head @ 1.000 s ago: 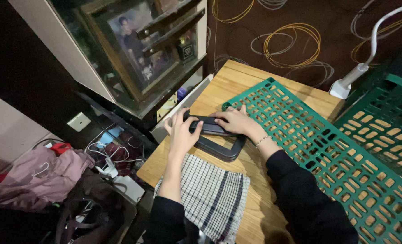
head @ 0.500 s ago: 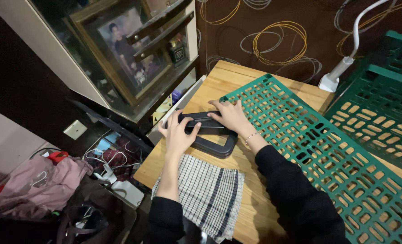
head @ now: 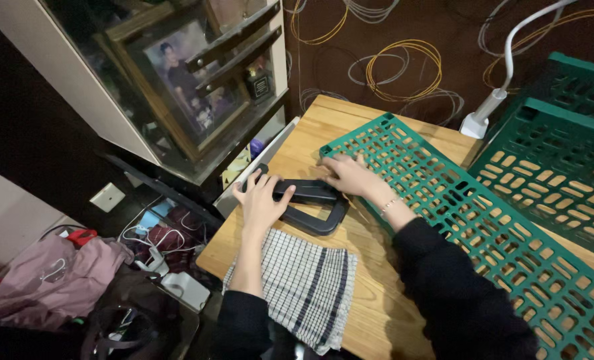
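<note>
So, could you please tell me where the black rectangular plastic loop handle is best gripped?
Grip the black plastic loop handle by its free near bar, coming from the checked cloth side: that bar lies open, while both hands cover the far bar.
</note>
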